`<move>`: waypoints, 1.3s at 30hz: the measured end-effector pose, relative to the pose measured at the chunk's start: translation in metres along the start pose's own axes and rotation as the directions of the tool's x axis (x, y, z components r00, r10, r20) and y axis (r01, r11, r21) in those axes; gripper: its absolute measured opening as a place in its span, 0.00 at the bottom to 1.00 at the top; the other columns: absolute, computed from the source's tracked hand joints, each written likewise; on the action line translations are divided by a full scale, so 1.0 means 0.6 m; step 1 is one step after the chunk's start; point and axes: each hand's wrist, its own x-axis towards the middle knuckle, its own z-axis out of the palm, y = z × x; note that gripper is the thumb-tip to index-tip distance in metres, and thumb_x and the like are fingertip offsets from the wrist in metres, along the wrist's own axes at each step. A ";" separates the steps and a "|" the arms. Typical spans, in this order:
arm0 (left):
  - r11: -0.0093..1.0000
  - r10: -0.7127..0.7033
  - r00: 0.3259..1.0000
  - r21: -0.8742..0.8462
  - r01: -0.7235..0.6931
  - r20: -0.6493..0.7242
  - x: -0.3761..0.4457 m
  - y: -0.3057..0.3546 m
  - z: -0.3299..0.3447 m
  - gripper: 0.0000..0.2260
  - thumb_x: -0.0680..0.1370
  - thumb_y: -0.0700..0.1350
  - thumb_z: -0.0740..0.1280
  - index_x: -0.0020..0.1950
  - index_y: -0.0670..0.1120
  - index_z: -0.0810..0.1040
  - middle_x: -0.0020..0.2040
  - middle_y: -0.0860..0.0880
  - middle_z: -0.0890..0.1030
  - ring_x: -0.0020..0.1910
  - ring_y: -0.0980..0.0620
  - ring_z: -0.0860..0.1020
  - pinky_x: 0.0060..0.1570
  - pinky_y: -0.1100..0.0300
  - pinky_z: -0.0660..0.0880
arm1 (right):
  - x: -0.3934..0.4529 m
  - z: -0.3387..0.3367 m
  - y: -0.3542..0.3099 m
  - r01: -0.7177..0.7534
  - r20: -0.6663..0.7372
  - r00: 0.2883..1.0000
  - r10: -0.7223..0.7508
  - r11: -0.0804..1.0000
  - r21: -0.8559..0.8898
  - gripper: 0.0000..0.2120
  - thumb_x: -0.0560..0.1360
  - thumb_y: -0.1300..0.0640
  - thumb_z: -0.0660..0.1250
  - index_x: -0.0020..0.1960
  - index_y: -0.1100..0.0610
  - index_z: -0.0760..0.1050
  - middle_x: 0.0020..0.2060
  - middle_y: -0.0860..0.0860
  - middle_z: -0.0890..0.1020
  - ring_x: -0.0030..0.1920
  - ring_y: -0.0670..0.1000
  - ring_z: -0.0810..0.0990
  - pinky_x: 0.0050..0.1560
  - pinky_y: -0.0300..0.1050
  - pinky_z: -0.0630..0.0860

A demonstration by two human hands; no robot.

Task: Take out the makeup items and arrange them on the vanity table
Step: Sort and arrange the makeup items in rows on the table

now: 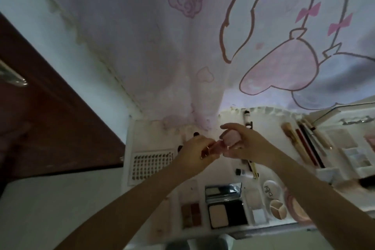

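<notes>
Hands meet above the middle of the vanity table [150, 134]: the right hand [241, 144] curls its fingers round a small pale pink item [231, 138], too blurred to name, and the left hand [197, 148] pinches a slim pink-and-gold piece [211, 149] that touches it, maybe a cap or a lipstick. Risk, as I read it: the two parts come apart suddenly and one drops onto the open powder compact [226, 212] lying below, or rolls off the near edge. It's crowded down there too. An eyeshadow palette [191, 214] sits just left of the compact, a round white case [271, 190] and an open concealer pot [278, 208] to its right, a sticker sheet [150, 166] beside the left wrist, brushes and pencils [304, 144] lined up further right. Free space for setting this one down looks scarce; the draped curtain [182, 46] crowds the back.
</notes>
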 end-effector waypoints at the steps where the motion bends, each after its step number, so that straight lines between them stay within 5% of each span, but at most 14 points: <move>1: 0.999 -0.028 1.000 -0.020 0.028 0.010 -0.010 -0.006 0.000 0.08 0.73 0.40 0.68 0.48 0.36 0.79 0.41 0.38 0.79 0.39 0.47 0.72 0.37 0.63 0.63 | 0.003 0.016 0.008 -0.002 0.018 1.000 0.001 0.998 0.057 0.27 0.63 0.69 0.74 0.52 0.46 0.71 0.46 0.45 0.78 0.46 0.41 0.78 0.46 0.29 0.76; 4: 0.992 -0.120 0.991 -0.027 0.122 0.062 -0.035 -0.026 0.005 0.09 0.74 0.41 0.68 0.50 0.37 0.79 0.44 0.38 0.79 0.44 0.44 0.76 0.42 0.60 0.68 | 0.012 0.059 0.031 0.013 0.019 1.000 -0.016 0.992 0.124 0.26 0.62 0.75 0.72 0.55 0.56 0.70 0.40 0.48 0.81 0.40 0.38 0.81 0.42 0.29 0.76; 7: 0.969 -0.233 0.970 -0.068 0.238 0.070 -0.063 -0.051 0.015 0.12 0.75 0.41 0.67 0.56 0.38 0.77 0.52 0.40 0.79 0.48 0.46 0.79 0.46 0.63 0.71 | 0.021 0.093 0.047 -0.034 -0.004 0.999 0.035 0.988 0.147 0.24 0.64 0.72 0.71 0.54 0.54 0.70 0.34 0.44 0.83 0.38 0.37 0.81 0.41 0.29 0.76; 11: 0.923 -0.383 0.924 -0.016 0.383 0.013 -0.104 -0.094 0.026 0.18 0.77 0.44 0.64 0.66 0.41 0.70 0.63 0.45 0.73 0.56 0.51 0.75 0.50 0.69 0.66 | 0.044 0.142 0.076 -0.032 -0.153 0.988 0.015 0.994 -0.107 0.22 0.66 0.65 0.73 0.57 0.60 0.71 0.36 0.44 0.78 0.37 0.39 0.77 0.39 0.20 0.70; 16: 0.888 -0.422 0.906 0.201 0.414 -0.002 -0.132 -0.139 0.023 0.16 0.79 0.46 0.60 0.66 0.43 0.70 0.63 0.46 0.73 0.62 0.50 0.69 0.57 0.64 0.62 | 0.086 0.194 0.112 -0.104 -0.192 0.980 0.057 0.963 -0.248 0.18 0.72 0.63 0.68 0.60 0.65 0.70 0.46 0.58 0.80 0.45 0.50 0.76 0.44 0.27 0.62; 21: 0.870 -0.402 0.915 0.325 0.372 0.029 -0.143 -0.154 0.029 0.16 0.79 0.47 0.58 0.65 0.44 0.71 0.61 0.46 0.73 0.60 0.50 0.69 0.58 0.62 0.64 | 0.119 0.219 0.119 -0.094 -0.191 0.981 0.034 0.944 -0.316 0.13 0.72 0.66 0.65 0.55 0.67 0.71 0.45 0.61 0.80 0.48 0.59 0.79 0.42 0.29 0.62; 26: 0.845 -0.401 0.910 0.429 0.320 0.110 -0.134 -0.155 0.040 0.16 0.80 0.48 0.56 0.65 0.45 0.70 0.62 0.47 0.72 0.61 0.50 0.68 0.58 0.59 0.65 | 0.123 0.226 0.124 -0.128 -0.204 0.977 0.064 0.939 -0.319 0.11 0.73 0.62 0.65 0.54 0.65 0.72 0.47 0.59 0.80 0.49 0.57 0.78 0.43 0.29 0.63; 30: 0.834 -0.399 0.893 0.486 0.260 0.207 -0.113 -0.150 0.060 0.13 0.80 0.45 0.53 0.60 0.43 0.72 0.60 0.45 0.72 0.59 0.49 0.69 0.55 0.58 0.67 | 0.102 0.193 0.138 -0.192 -0.198 0.973 0.118 0.890 -0.413 0.16 0.72 0.60 0.66 0.59 0.63 0.72 0.55 0.58 0.78 0.55 0.56 0.76 0.53 0.39 0.69; 39: 0.831 -0.404 0.824 0.537 0.148 0.398 -0.059 -0.137 0.119 0.13 0.77 0.34 0.55 0.60 0.39 0.71 0.62 0.42 0.69 0.60 0.45 0.69 0.56 0.55 0.68 | 0.028 0.059 0.194 -0.237 -0.046 0.936 0.350 0.525 -0.817 0.17 0.73 0.64 0.59 0.60 0.53 0.71 0.59 0.53 0.76 0.60 0.55 0.73 0.58 0.46 0.73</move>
